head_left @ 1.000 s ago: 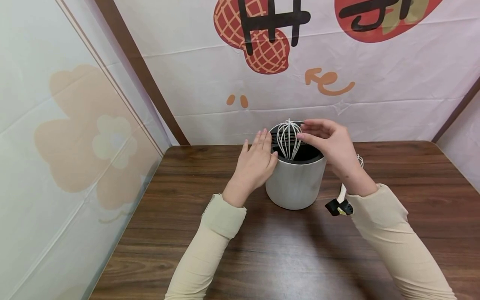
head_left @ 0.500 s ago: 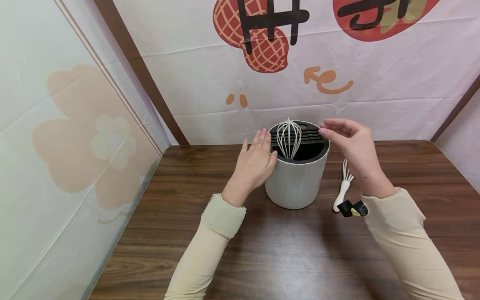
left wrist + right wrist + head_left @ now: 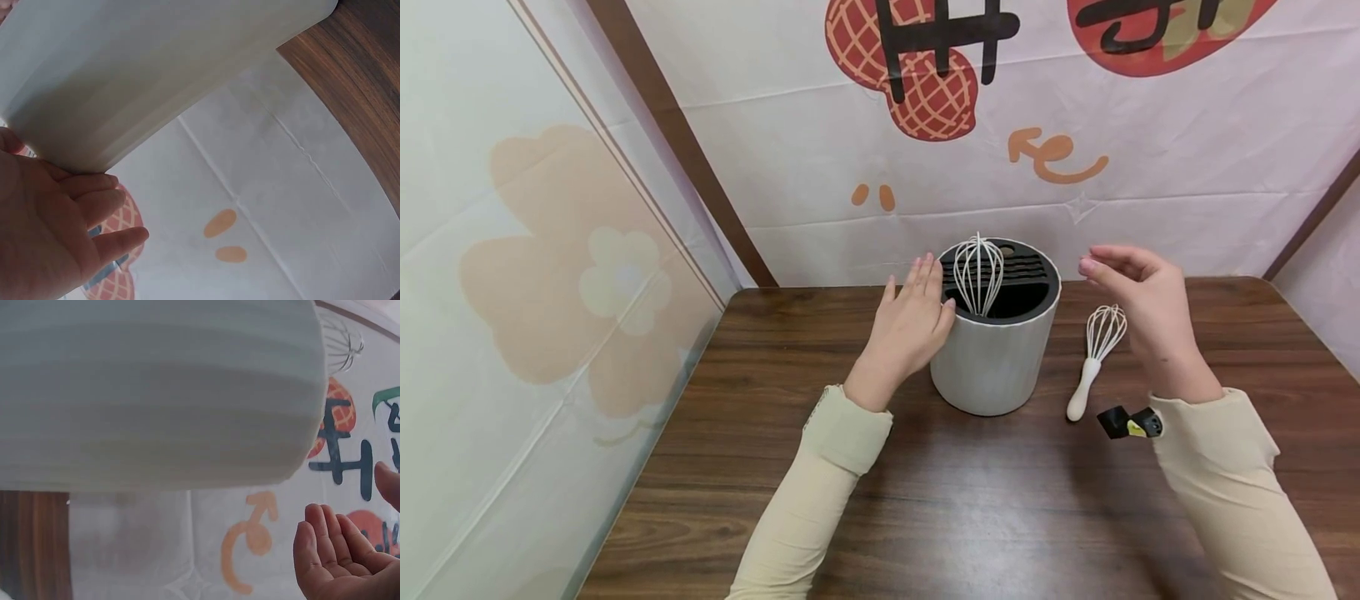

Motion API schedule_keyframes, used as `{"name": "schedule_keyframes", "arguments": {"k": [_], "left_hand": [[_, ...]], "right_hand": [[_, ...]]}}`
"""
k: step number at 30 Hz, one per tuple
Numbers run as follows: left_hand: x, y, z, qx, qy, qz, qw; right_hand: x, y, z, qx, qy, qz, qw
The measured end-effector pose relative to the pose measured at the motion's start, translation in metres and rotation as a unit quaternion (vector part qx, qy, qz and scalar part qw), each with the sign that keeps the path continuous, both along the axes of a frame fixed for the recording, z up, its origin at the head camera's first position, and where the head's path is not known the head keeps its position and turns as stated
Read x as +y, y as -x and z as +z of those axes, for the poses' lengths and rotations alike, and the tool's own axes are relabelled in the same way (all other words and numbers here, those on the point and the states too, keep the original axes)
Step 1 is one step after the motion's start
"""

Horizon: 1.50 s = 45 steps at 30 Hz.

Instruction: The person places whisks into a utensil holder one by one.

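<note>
A white ribbed utensil holder with a black slotted top stands upright on the table. From the front opening of that top rises the wire head of a white whisk; its handle is hidden inside. My left hand rests with straight fingers at the left of the rim, and the left wrist view has its fingers against the holder's wall. To the right of the holder my right hand is in the air, fingers loosely bent around nothing. Just below it a second white whisk lies on the table, handle toward me.
The holder stands on a dark wooden table, near its back edge. Behind rises a printed cloth wall, and another cloth panel borders the left side. A small black device sits at the right cuff.
My right hand has moved right, away from the holder's top and the whisk in it, uncovering the whisk on the table. The left hand has stayed at the rim.
</note>
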<state>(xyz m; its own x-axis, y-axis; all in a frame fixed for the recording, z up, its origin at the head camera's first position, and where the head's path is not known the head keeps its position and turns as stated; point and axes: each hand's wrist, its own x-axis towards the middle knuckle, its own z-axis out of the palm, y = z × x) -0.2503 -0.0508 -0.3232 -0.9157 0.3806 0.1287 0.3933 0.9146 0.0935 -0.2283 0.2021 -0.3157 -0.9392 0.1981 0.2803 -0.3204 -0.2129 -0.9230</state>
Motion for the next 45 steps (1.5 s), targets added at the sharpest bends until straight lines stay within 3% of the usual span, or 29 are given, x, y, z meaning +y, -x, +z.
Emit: {"name": "schedule_keyframes", "arguments": {"k": [6, 13, 20, 30, 38, 45], "left_hand": [[0.0, 0.001, 0.0, 0.003, -0.004, -0.003, 1.0], [0.0, 0.002, 0.0, 0.005, -0.005, -0.001, 1.0], [0.001, 0.002, 0.001, 0.001, -0.006, -0.002, 1.0], [0.001, 0.002, 0.0, 0.003, -0.006, -0.001, 1.0], [0.001, 0.001, 0.0, 0.001, -0.001, 0.0, 1.0], [0.001, 0.002, 0.0, 0.0, 0.0, 0.0, 1.0]], "right_hand": [[0.013, 0.0, -0.012, -0.02, 0.022, -0.013, 0.999], [0.025, 0.001, -0.028, -0.037, 0.076, 0.019, 0.996], [0.037, 0.004, -0.044, -0.05, 0.098, 0.013, 0.994], [0.057, 0.001, -0.067, -0.108, 0.081, -0.001, 0.991], [0.069, -0.002, -0.087, -0.162, 0.046, 0.015, 0.986], [0.073, -0.003, -0.106, -0.231, -0.033, 0.014, 0.972]]}}
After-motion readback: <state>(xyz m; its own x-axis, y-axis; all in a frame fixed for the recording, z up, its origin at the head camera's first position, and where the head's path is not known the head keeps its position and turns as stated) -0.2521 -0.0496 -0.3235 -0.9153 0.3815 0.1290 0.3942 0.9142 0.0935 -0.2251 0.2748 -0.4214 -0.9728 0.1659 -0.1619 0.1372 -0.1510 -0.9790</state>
